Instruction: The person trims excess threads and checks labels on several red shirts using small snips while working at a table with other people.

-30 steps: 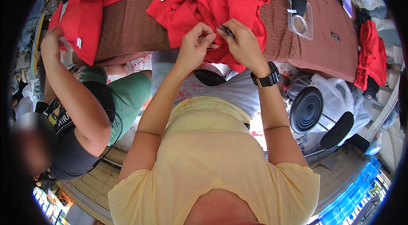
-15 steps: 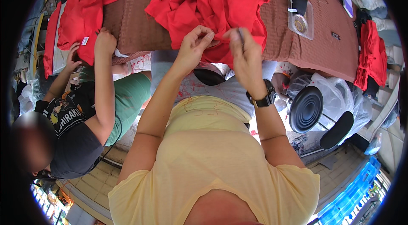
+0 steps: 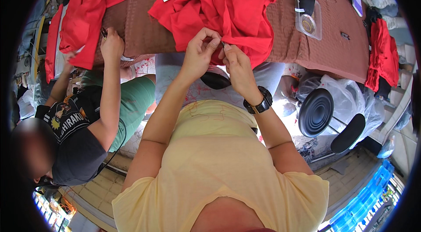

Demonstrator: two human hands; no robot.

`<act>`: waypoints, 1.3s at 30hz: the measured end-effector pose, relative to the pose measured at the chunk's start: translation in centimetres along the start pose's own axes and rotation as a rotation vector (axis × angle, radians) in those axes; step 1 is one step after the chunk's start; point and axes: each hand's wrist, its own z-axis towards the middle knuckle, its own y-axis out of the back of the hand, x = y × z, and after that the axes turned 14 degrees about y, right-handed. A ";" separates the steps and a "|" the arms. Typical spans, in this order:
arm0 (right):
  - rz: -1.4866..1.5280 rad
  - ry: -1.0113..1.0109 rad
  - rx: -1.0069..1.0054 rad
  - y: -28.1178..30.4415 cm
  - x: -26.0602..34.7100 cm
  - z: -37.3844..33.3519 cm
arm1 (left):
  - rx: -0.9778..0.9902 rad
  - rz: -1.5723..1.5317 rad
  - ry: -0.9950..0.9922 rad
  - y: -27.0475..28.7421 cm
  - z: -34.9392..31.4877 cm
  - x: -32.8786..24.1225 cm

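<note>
A crumpled red garment [image 3: 219,10] with a white label lies at the table's near edge and drapes over it toward my lap. My left hand [image 3: 199,52] is closed, thumb against forefinger, pinching at the garment's near edge. Close beside it on the right, my right hand [image 3: 238,63] is closed around a small dark pointed tool [image 3: 223,44]. Its tip shows between the fingertips, next to the left thumb, and the rest is hidden in the palm. A black watch sits on my right wrist.
A person on the left handles another red garment [image 3: 94,4] and holds a small dark tool. A clear plastic box [image 3: 312,30] with a tape roll lies on the brown-covered table [image 3: 333,52]. Black round pads [image 3: 315,112] and plastic bags stand right. Red cloth hangs far right.
My right hand has come down and left to meet the left hand at the cloth, its tool now less exposed. The garment has shifted slightly. The other person's tool has come into sight.
</note>
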 end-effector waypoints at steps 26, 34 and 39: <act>0.132 -0.007 0.065 0.6 -0.3 -0.2 | -0.100 -0.145 -0.022 -1.0 -0.2 0.3; 0.124 -0.004 -0.068 -0.8 -1.2 0.2 | -0.082 -0.102 -0.051 -1.3 -0.5 0.2; 0.296 -0.069 -0.079 -0.8 -1.5 0.8 | -0.112 -0.092 -0.117 -1.6 -0.4 0.7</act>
